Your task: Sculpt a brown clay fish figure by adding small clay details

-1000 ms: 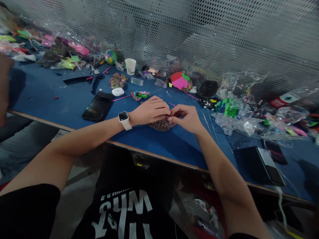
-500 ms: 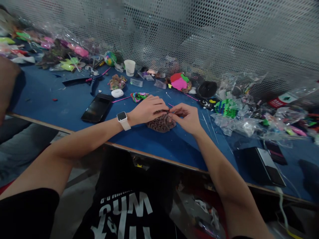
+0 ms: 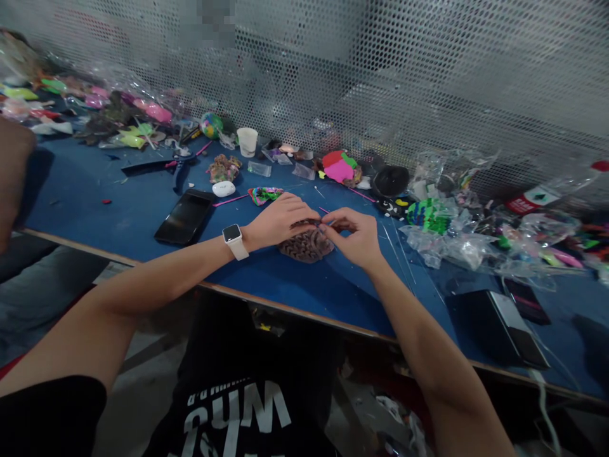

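Note:
A brown lump with rows of braided ridges, which looks like modelling clay [image 3: 307, 247], lies on the blue table in front of me. My left hand [image 3: 284, 219], with a white-strapped watch on the wrist, curls over its far left side, fingers closed on it. At the upper right edge of the lump, the thumb and fingertips of my right hand [image 3: 356, 236] pinch together. What exactly lies between those fingertips is too small to make out. Just beyond my left hand is a multicoloured clay piece [image 3: 262, 195], with a thin pink stick [image 3: 231, 200] beside it.
A black phone [image 3: 185, 217], white earbud case [image 3: 223, 188] and pliers [image 3: 177, 171] lie left. Behind stand a paper cup [image 3: 247, 141] and a pink-red clay piece [image 3: 340, 168]. Plastic bags [image 3: 469, 241] and a black box [image 3: 495, 327] sit right. Another person's arm [image 3: 12, 171] shows far left.
The view has shifted slightly, so the table sits a little lower. Both hands stay at the brown lump, and the right fingertips have shifted slightly along its upper edge.

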### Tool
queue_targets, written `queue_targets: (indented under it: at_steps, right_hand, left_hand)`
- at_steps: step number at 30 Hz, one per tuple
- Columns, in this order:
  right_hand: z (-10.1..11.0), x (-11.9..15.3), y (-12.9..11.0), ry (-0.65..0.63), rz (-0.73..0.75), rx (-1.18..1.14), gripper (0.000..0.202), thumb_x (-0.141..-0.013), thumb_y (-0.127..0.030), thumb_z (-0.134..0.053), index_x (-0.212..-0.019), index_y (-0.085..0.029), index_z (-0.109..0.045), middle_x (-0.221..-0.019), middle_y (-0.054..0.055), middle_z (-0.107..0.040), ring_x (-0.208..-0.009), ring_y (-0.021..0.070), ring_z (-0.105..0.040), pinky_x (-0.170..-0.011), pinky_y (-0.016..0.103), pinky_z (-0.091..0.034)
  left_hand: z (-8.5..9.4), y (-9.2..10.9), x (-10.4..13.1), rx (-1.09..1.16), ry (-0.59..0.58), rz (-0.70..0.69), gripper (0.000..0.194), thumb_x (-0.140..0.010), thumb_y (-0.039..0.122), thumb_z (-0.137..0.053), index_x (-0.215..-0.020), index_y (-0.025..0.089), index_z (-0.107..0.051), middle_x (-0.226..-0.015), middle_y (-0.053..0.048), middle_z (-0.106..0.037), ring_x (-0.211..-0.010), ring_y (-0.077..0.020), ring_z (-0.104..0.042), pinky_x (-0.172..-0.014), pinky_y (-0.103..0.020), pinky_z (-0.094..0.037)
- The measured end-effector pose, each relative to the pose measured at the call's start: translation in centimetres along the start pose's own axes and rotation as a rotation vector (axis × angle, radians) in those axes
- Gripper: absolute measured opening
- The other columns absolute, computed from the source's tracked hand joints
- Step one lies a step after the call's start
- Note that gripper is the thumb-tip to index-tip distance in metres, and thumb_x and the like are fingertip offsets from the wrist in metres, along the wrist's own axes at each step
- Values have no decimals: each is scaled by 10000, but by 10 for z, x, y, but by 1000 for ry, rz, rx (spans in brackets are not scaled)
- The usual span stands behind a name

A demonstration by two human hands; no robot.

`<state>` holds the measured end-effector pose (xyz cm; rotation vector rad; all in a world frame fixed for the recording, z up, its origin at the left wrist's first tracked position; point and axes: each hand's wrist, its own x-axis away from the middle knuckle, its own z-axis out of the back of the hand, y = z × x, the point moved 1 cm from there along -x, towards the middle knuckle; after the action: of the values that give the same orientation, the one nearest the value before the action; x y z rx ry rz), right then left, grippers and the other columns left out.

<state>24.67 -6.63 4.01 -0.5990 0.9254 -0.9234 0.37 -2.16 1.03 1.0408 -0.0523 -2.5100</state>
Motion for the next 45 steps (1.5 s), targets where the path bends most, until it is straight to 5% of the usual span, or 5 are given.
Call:
queue_targets:
  at_steps: [13, 18, 28, 37, 45]
  right_hand:
    - [-8, -1, 3, -21, -92, -186, 499, -843, -748, -969, -908, -299, -762, -735, 18, -788, -623, 235, -751, -660, 420, -658]
    - [-9, -3, 7, -46, -139, -270, 496, -834, -710, -1002, -935, -289, -760, -702, 3, -771, -570, 219, -734, -530, 358, -579]
    - [-10, -3, 14, 2, -106, -197, 370, -859, -618, -988, -939, -293, -831, -674, 2, -791, -576, 239, -755, -558, 375, -598]
    - [-8, -2, 22, 106, 240, -42, 209, -942, -437, -988, -1076, -294, -918, -999, 26, -918, -660, 186, -804, -618, 329, -650]
    - [-6, -2, 23, 153, 509, 118, 99, -1052, -373, -903, -1130, -324, -938, -1096, 34, -933, -801, 207, -856, -715, 338, -722]
  left_hand:
    - [4, 0, 1, -58, 54, 38, 386, -1242, 507, -523, -1283, 310, -853, -1101, -60, -877, -1080, -240, -762, -1053, -457, -535]
    - [4, 3, 0, -40, 44, 6, 416, -1256, 494, -481, -1271, 300, -849, -1114, -61, -883, -1093, -234, -777, -1063, -451, -538]
    - [9, 0, 0, -82, 84, -14, 325, -1235, 458, -569, -1244, 294, -849, -1111, -66, -865, -1138, -246, -755, -1015, -431, -545]
    - [7, -5, 2, -98, 178, -101, 245, -1214, 434, -648, -1259, 281, -834, -1054, -48, -840, -1069, -220, -743, -942, -387, -517]
    - [6, -7, 5, -79, 163, -71, 240, -1178, 419, -723, -1350, 268, -796, -1139, -70, -835, -1099, -233, -756, -982, -388, -553]
